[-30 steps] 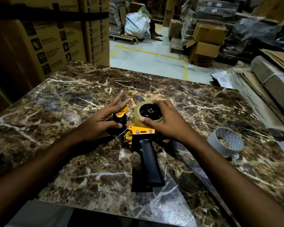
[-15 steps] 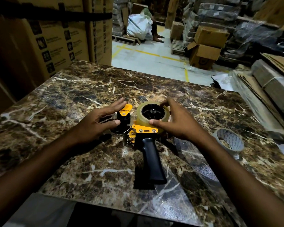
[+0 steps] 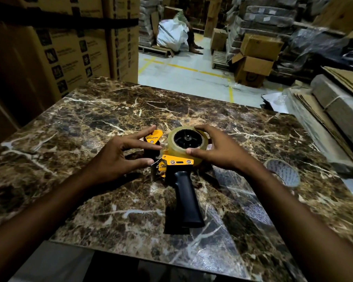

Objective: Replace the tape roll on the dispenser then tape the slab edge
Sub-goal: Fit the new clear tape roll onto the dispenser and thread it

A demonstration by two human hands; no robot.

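Marble slab (image 3: pixel 90 123) serving as worktop, with tape dispenser (image 3: pixel 178 165) lying on its side near the centre, black handle (image 3: pixel 186 197) pointing toward the person. A roll of clear tape (image 3: pixel 186 145) sits on the dispenser's black hub. The grip of the right hand (image 3: pixel 216 149) is closed around this roll: thumb on the roll's near edge just above the yellow frame plate, fingers curved over its far rim. The grip of the left hand (image 3: pixel 118 157) is open, fingers spread; its upper fingers reach to the yellow flap (image 3: pixel 154 137) and the black roller beneath it, its thumb tip lies just beside the metal cutter plate (image 3: pixel 160 168). Whether the left fingertips press on these parts or only touch them cannot be told. The two grips flank the dispenser head, left of the roll and on the roll respectively. Well to the right of the right-hand grip, beyond the wrist, a spent tape core (image 3: pixel 283 175) rests on the slab near its right edge. A glossy film strip (image 3: pixel 240 202) runs along the slab below the right forearm.
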